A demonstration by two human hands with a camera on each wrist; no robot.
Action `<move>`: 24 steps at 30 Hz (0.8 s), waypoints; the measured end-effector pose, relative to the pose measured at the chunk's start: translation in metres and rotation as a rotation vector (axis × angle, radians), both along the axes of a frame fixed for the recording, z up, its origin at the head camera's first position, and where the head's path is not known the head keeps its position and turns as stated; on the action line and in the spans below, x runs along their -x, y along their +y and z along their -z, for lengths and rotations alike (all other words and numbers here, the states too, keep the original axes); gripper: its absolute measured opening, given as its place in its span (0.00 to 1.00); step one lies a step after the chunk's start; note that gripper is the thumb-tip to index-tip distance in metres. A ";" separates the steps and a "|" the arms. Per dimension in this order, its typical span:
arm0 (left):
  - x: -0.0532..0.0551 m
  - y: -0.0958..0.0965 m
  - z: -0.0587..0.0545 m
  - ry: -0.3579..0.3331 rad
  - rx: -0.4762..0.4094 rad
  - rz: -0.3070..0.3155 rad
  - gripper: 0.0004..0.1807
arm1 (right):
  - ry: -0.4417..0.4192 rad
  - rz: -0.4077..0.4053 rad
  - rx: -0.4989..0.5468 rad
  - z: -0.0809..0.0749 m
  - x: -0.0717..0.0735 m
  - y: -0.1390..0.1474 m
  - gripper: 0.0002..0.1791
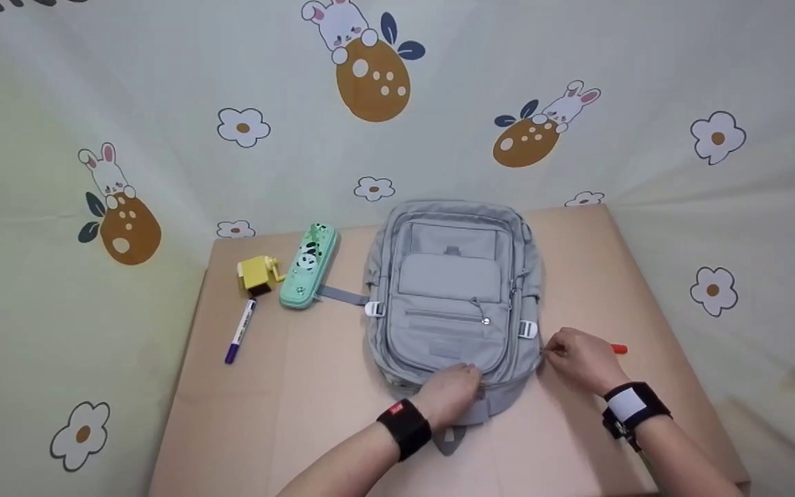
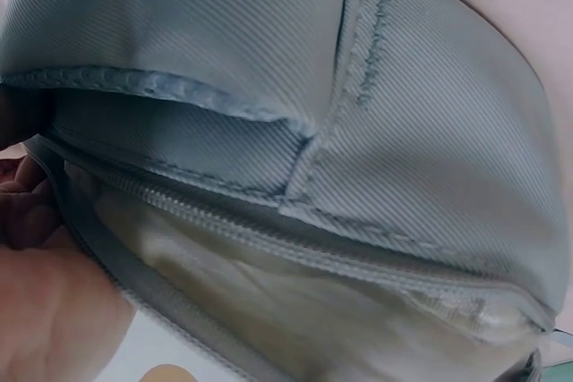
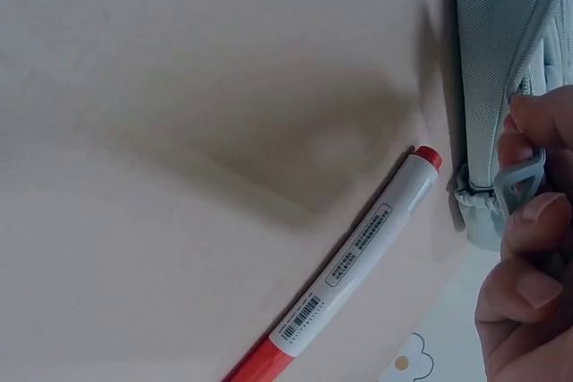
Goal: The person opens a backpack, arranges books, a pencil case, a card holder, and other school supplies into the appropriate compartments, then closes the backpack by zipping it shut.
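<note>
A grey backpack (image 1: 449, 276) lies on the table with its front pockets facing up. At its near end, my left hand (image 1: 449, 397) grips the fabric edge; the left wrist view shows an open zipper (image 2: 242, 225) with pale lining inside, beside the fingers (image 2: 45, 212). By the bag's right side, my right hand (image 1: 584, 359) pinches a grey zipper pull (image 3: 519, 183) between thumb and fingers. A marker with a red cap (image 3: 345, 261) rests on the table next to that hand, mostly hidden behind it in the head view.
Left of the backpack lie a green panda pencil case (image 1: 309, 269), a yellow pencil sharpener with a crank (image 1: 256, 274) and a purple-capped marker (image 1: 240, 331). A grey strap (image 1: 342, 295) reaches toward the case. Printed cloth (image 1: 287, 172) hangs behind and beside the table (image 1: 287, 414).
</note>
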State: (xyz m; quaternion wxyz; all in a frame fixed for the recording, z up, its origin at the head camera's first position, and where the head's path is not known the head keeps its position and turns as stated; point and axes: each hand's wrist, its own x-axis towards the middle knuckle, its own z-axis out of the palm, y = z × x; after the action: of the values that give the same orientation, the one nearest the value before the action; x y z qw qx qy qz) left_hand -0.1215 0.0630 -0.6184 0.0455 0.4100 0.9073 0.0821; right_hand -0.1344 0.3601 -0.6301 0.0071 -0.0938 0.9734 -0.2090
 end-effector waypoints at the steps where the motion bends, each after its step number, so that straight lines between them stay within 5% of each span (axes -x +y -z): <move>1: 0.000 0.000 0.000 0.004 -0.003 -0.001 0.04 | -0.014 -0.004 0.004 -0.001 -0.001 -0.001 0.03; 7: -0.001 0.001 0.001 0.035 -0.004 0.000 0.06 | -0.025 -0.037 0.009 -0.005 -0.006 -0.005 0.03; 15: 0.002 -0.004 -0.006 -0.047 -0.016 -0.024 0.04 | 0.060 -0.024 0.002 -0.001 -0.010 -0.004 0.03; 24: 0.005 -0.036 -0.012 -0.126 -0.050 -0.021 0.07 | 0.050 0.051 0.031 0.001 -0.014 -0.005 0.05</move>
State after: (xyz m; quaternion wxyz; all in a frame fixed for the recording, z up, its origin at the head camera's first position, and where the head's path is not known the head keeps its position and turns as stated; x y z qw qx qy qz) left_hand -0.1270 0.0274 -0.6069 0.0911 0.3953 0.9046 0.1310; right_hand -0.1201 0.3554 -0.6307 -0.0239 -0.0741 0.9720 -0.2216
